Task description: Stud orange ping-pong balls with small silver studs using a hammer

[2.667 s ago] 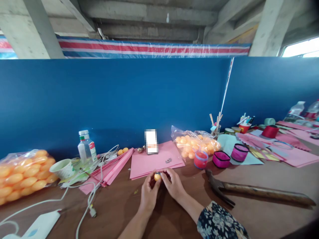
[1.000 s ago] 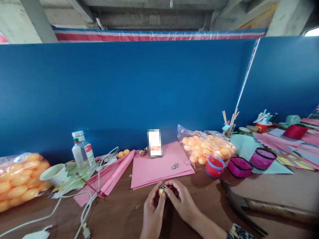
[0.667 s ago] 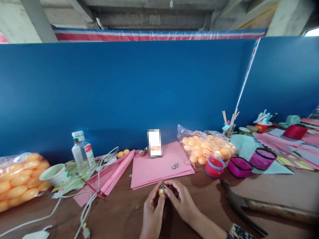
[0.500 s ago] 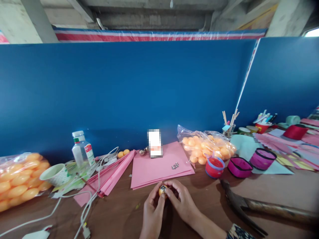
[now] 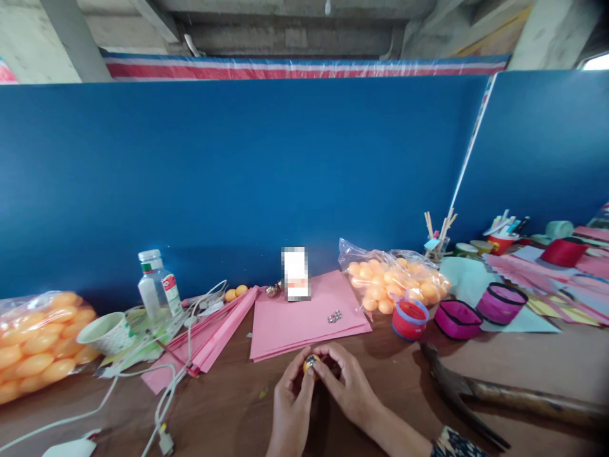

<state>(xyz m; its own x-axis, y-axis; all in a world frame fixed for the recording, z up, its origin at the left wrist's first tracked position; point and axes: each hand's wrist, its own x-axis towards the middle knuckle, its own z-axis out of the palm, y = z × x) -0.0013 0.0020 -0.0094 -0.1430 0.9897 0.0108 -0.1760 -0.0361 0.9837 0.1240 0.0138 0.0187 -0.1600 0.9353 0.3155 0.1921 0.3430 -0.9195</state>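
Between both hands, low in the middle of the view, is an orange ball [image 5: 311, 364] with small silvery pieces on its top. My left hand [image 5: 294, 393] curls around its left side, thumb against the near face. From the right, my right hand [image 5: 346, 384] grips the same ball, its thumb pressed close to the silvery pieces. The fingers cover much of the ball. Just beyond the hands lie stacked pink sheets [image 5: 304, 327], with a small cluster of silvery pieces [image 5: 334, 316] on top.
Bags of orange balls lie at left [image 5: 35, 346] and right [image 5: 387, 282]. A wooden-handled hammer-like tool [image 5: 514, 393] rests at right, near a red cup [image 5: 410, 319] and purple fabric rings [image 5: 457, 319]. White cables [image 5: 166, 393], a bottle [image 5: 159, 285] and a paper cup [image 5: 107, 334] stand left.
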